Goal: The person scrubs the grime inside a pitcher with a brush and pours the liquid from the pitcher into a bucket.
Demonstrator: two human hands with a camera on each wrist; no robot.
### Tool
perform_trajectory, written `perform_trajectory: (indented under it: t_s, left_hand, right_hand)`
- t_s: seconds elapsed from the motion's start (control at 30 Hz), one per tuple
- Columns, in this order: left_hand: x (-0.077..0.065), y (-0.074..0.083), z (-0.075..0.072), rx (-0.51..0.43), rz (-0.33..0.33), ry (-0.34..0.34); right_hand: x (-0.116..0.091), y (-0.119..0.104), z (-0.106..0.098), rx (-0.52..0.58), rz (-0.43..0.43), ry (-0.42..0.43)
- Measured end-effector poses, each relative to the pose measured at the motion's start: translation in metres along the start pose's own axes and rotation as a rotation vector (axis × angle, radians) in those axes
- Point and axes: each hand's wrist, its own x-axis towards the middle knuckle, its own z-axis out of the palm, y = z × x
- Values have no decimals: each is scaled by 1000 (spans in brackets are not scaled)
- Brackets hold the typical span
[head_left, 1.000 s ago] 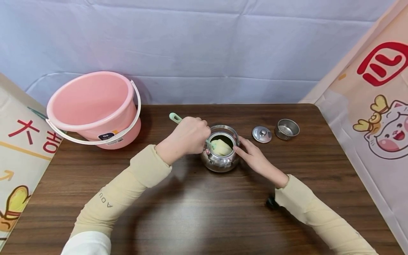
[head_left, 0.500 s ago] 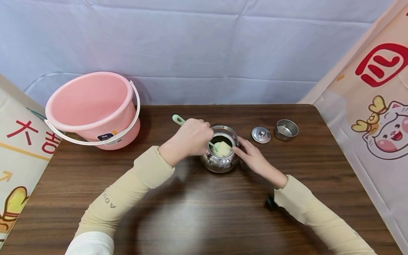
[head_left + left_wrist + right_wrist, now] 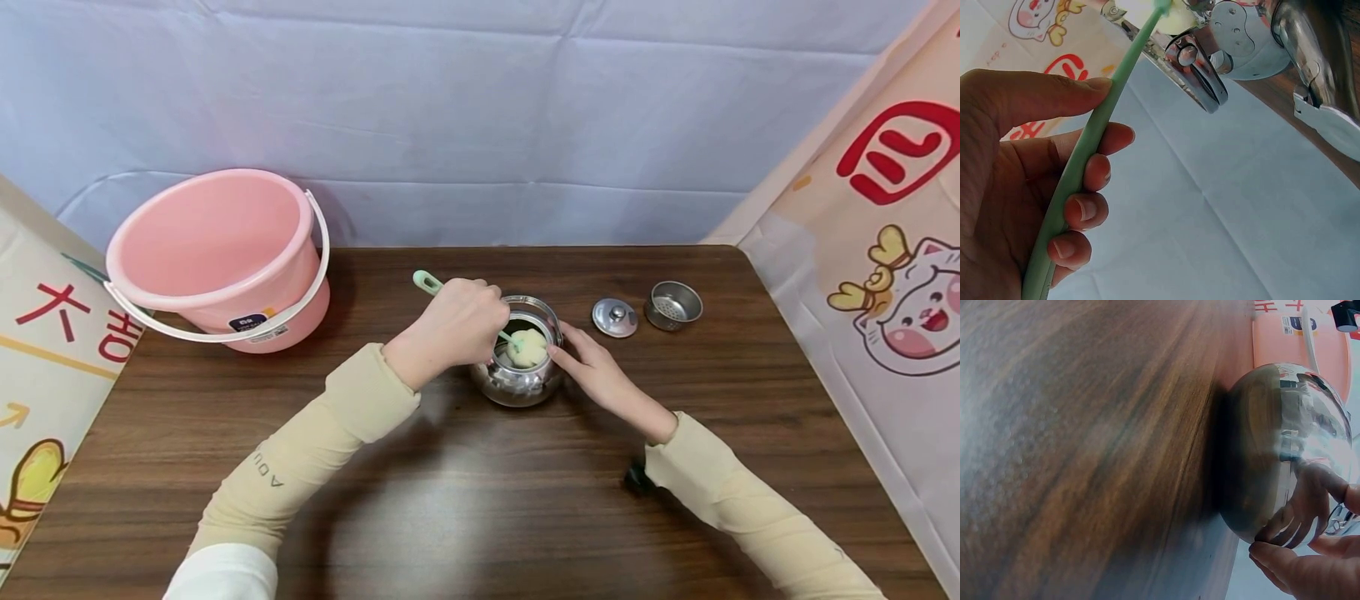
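Observation:
A small round stainless steel teapot (image 3: 517, 388) stands upright on the table with its mouth uncovered and its handle raised at the back. My left hand (image 3: 467, 323) grips the green handle of a sponge brush (image 3: 427, 282), thumb along it and fingers curled round it in the left wrist view. The brush's pale yellow sponge head (image 3: 527, 347) sits in the teapot's mouth. On the teapot's right side my right hand (image 3: 597, 368) holds it, thumb by the rim and fingertips against the shiny wall (image 3: 1260, 456) in the right wrist view.
Right of the teapot lie its knobbed metal lid (image 3: 615, 317) and a perforated metal strainer (image 3: 674, 306). A pink bucket (image 3: 225, 250) with a white handle stands at the table's back left. Behind the wooden table (image 3: 450, 500) hangs a pale cloth (image 3: 450, 100).
My left hand has shifted a little to the right with the brush, and the sponge has moved inside the teapot's mouth. My right hand and the teapot stay in place.

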Motion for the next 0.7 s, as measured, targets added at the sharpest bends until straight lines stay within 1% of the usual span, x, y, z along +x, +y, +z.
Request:
perform_trajectory:
  t_s: [0.37,0.7]
  left_hand:
    - [3,-1,5,17,-24,31]
    - [3,-4,6,26,-43,36]
  right_hand:
    - [1,1,0,-5,4,-5]
    - [0,1,0,7,-3,-5]
